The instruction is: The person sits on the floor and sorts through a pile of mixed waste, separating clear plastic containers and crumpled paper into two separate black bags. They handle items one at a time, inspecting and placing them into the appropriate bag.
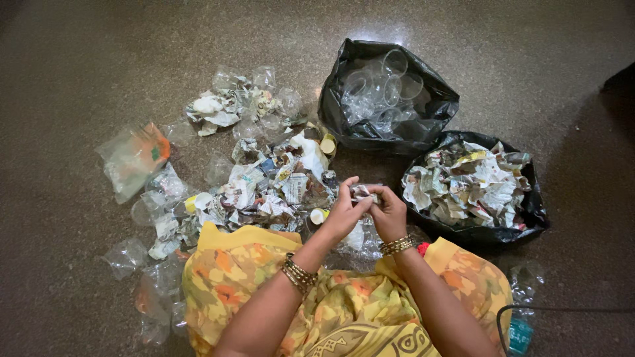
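Note:
My left hand (343, 213) and my right hand (389, 213) meet in front of me, both closed on one small crumpled piece of newspaper (363, 192). Bangles sit on both wrists. Just left of my hands lies a heap of crumpled newspaper (271, 185) mixed with small yellow cups and clear plastic. To the right stands a black bag of crumpled paper (471, 186), close to my right hand. Behind it is a second black bag with clear plastic cups (385, 92).
Clear plastic wrappers and cups (241, 102) are scattered across the brown speckled floor to the left. An orange-printed plastic pouch (135, 155) lies far left. My yellow patterned garment (331, 304) covers my lap. A plastic bottle (522, 330) lies at the lower right.

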